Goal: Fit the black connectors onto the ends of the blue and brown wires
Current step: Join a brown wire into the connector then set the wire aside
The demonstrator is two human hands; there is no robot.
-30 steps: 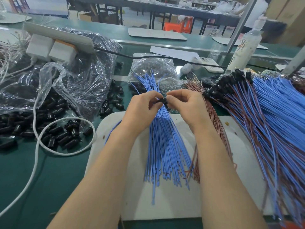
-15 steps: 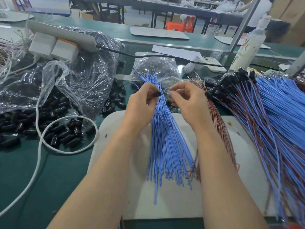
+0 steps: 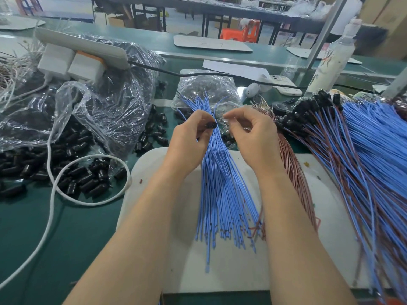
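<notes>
My left hand [image 3: 187, 142] pinches one black connector [image 3: 212, 124] above the loose bundle of blue wires [image 3: 222, 190], which lies fanned on a white pad [image 3: 154, 170]. Just right of it, my right hand [image 3: 253, 137] has thumb and forefinger pinched together; I see nothing between them. A small gap separates the two hands. Brown wires [image 3: 293, 172] lie under my right wrist. Loose black connectors [image 3: 83, 179] are heaped on the green table at the left.
A big pile of blue and brown wires with black connectors fitted [image 3: 352, 146] fills the right side. Crumpled plastic bags [image 3: 103, 100], a power strip [image 3: 83, 45] and a white cable [image 3: 51, 194] sit left. A white bottle [image 3: 332, 60] stands at the back right.
My hands were together on the connector; they have drawn apart. The left hand keeps the connector, and the right hand has moved slightly right.
</notes>
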